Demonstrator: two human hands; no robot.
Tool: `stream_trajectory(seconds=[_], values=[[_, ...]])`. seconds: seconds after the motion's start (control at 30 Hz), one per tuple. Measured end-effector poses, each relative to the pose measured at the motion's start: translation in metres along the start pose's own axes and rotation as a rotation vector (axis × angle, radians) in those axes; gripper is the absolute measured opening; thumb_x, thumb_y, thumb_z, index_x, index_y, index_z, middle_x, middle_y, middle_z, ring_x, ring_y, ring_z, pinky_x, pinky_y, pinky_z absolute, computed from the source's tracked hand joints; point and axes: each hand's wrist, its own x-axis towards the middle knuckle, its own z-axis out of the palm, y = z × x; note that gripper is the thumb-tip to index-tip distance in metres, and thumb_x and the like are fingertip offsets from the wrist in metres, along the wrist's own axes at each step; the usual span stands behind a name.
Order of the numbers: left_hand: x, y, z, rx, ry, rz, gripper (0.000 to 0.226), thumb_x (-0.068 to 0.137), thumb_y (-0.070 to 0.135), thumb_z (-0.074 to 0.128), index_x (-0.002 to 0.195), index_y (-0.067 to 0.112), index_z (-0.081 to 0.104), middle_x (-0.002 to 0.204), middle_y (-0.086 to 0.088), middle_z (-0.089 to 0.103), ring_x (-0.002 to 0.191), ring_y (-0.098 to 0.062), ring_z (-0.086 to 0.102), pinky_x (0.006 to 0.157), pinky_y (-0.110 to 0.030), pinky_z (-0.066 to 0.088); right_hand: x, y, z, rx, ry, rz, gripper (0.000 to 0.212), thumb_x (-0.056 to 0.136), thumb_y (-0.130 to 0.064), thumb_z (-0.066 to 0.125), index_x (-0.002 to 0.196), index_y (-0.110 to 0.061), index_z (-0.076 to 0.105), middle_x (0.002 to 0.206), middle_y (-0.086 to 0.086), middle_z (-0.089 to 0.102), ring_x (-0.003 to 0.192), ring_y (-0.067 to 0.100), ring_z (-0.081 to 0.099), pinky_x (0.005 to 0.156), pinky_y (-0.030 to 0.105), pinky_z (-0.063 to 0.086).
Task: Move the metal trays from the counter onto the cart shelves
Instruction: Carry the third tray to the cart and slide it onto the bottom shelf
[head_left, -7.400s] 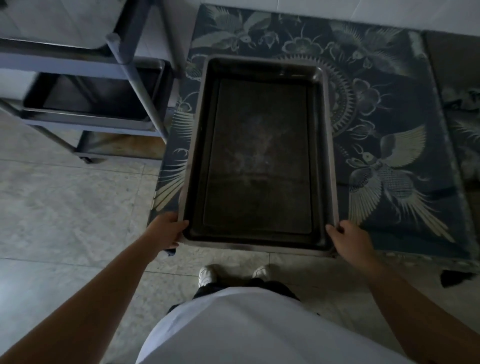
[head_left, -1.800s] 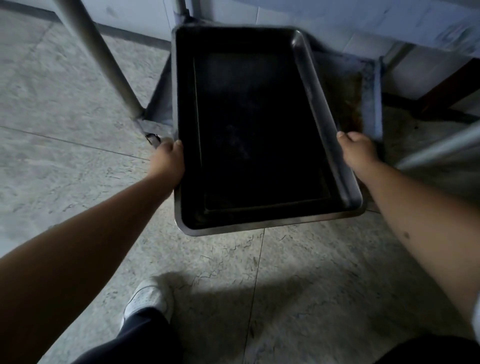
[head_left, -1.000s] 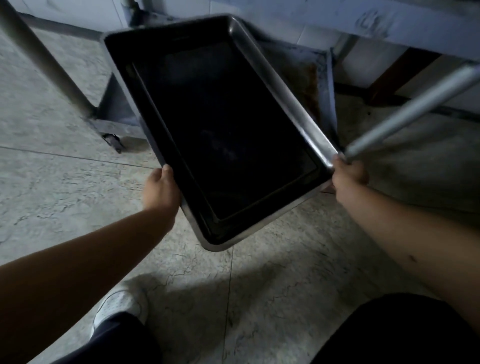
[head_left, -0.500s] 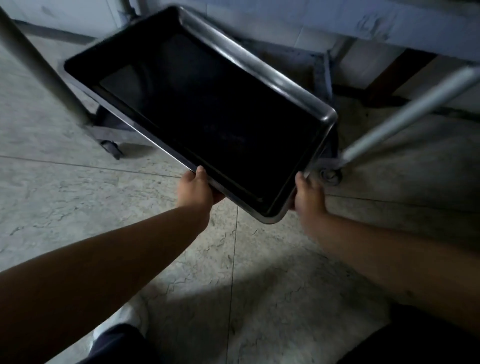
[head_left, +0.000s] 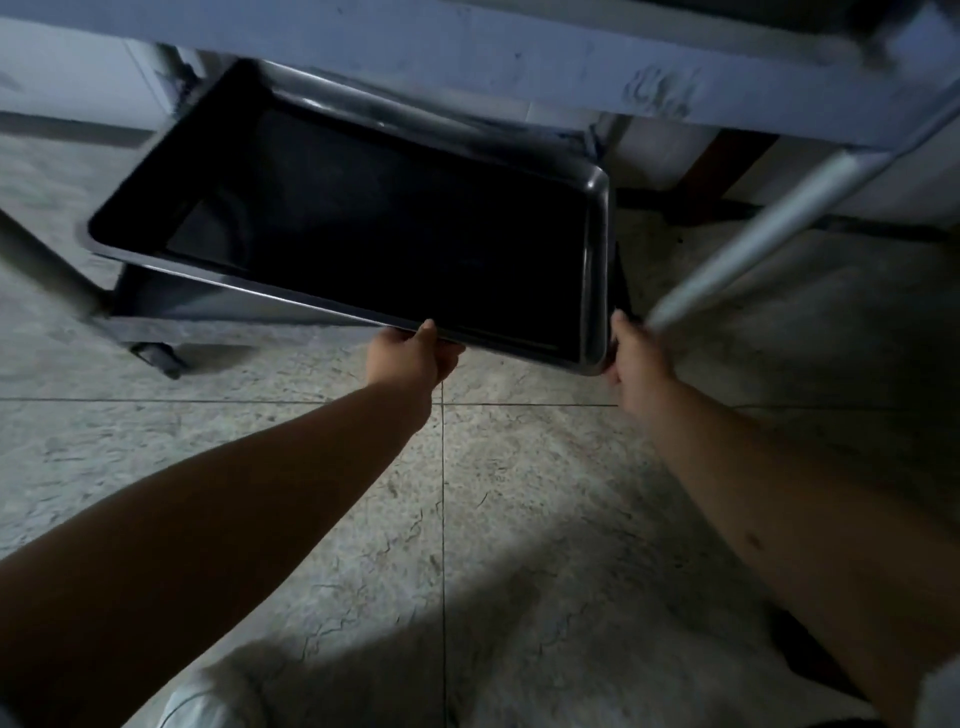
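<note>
A dark, deep metal tray (head_left: 363, 223) lies lengthwise across the lowest cart shelf (head_left: 208, 306), under the shelf above (head_left: 467, 47). Its left part sits over the shelf; its right near corner juts out past the front. My left hand (head_left: 408, 356) grips the tray's near long rim from below. My right hand (head_left: 636, 353) holds the right near corner. The tray's far rim is partly hidden by the upper shelf.
A cart leg (head_left: 779, 228) slants down just right of my right hand, and another leg (head_left: 41, 265) stands at the left. A caster (head_left: 158, 356) sits on the tiled floor (head_left: 467, 519). My white shoe (head_left: 208, 696) shows at the bottom.
The tray has turned further and slid leftward and deeper under the upper shelf onto the lowest shelf. Both hands followed along its near edge; my right hand shifted to the corner.
</note>
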Motion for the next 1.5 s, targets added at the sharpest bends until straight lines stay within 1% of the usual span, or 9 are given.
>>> stream_trajectory(seconds=[0.13,0.27,0.43,0.6,0.8,1.0,1.07,1.17,1.5], values=[[0.011,-0.004,0.024,-0.052,0.021,-0.025,0.016,0.101,0.016,0.057,0.096,0.001,0.061,0.081,-0.016,0.073,0.069,-0.019,0.074,0.062,-0.027,0.060,-0.005,0.018,0.008,0.121,0.053,-0.090,0.015,0.096,-0.012,0.052,0.081,-0.010,0.056,0.057,0.003,0.048,0.032,0.007,0.043,0.035,0.019,0.032],[0.027,-0.003,0.039,-0.053,0.008,-0.112,0.017,0.100,0.018,0.059,0.093,0.003,0.063,0.074,-0.013,0.076,0.065,-0.015,0.074,0.065,-0.026,0.061,0.019,-0.005,0.019,0.181,0.100,0.070,0.026,0.099,-0.017,0.051,0.074,-0.015,0.052,0.059,0.003,0.051,0.031,0.005,0.045,0.037,0.021,0.039],[0.039,-0.007,0.048,0.044,-0.033,-0.117,0.032,0.103,0.013,0.050,0.128,-0.007,0.055,0.115,-0.012,0.069,0.052,-0.004,0.066,0.061,-0.017,0.056,0.056,-0.004,0.028,0.058,0.075,0.205,0.040,0.098,-0.029,0.055,0.065,-0.009,0.051,0.036,0.002,0.053,0.039,0.014,0.045,0.045,0.028,0.035],[0.053,0.004,0.046,0.049,-0.005,-0.293,0.028,0.105,0.017,0.042,0.127,0.009,0.059,0.065,-0.003,0.073,0.040,-0.009,0.061,0.037,-0.018,0.043,0.070,-0.002,0.029,0.046,0.068,0.209,0.036,0.094,-0.037,0.061,0.066,-0.014,0.057,0.033,-0.002,0.054,0.026,0.011,0.043,0.038,0.022,0.034],[0.043,0.005,0.033,0.776,-0.078,0.037,0.044,0.103,0.047,0.043,0.116,0.008,0.060,0.073,-0.005,0.072,0.049,-0.010,0.062,0.038,-0.022,0.043,0.042,0.002,0.018,-0.290,0.048,-0.049,0.043,0.091,-0.057,0.051,0.090,-0.015,0.057,0.056,0.004,0.067,0.034,0.012,0.059,0.031,0.018,0.039],[0.013,0.012,-0.016,1.636,-0.190,0.787,0.065,0.092,0.074,0.028,0.132,0.026,0.045,0.117,-0.009,0.069,0.093,-0.028,0.068,0.066,-0.040,0.059,-0.013,0.011,0.012,-0.923,-0.224,-0.697,0.058,0.079,-0.072,0.048,0.113,-0.026,0.049,0.105,0.001,0.061,0.094,0.023,0.061,0.066,0.032,0.044],[0.009,0.013,-0.033,1.819,-0.203,0.790,0.088,0.082,0.086,0.018,0.149,0.028,0.022,0.150,-0.013,0.045,0.130,-0.036,0.049,0.079,-0.051,0.055,-0.022,0.007,0.019,-1.163,-0.345,-0.752,0.093,0.069,-0.088,0.038,0.141,-0.030,0.034,0.154,0.005,0.030,0.138,0.029,0.031,0.096,0.049,0.039],[0.002,0.022,-0.051,2.000,-0.179,0.670,0.109,0.066,0.098,0.000,0.152,0.035,-0.023,0.166,-0.013,-0.012,0.151,-0.041,0.000,0.098,-0.068,0.041,-0.037,-0.005,0.034,-1.321,-0.412,-0.805,0.121,0.053,-0.101,0.024,0.153,-0.035,0.001,0.161,-0.007,-0.024,0.146,0.025,-0.024,0.112,0.063,0.005],[-0.178,0.164,-0.052,2.114,-0.198,0.440,0.114,0.055,0.103,-0.006,0.144,0.038,-0.035,0.157,-0.007,-0.036,0.149,-0.036,-0.020,0.111,-0.071,0.018,-0.182,-0.123,-0.044,-1.350,-0.578,-0.630,0.126,0.049,-0.104,0.016,0.150,-0.036,-0.016,0.152,-0.007,-0.041,0.140,0.024,-0.036,0.111,0.063,-0.007]])
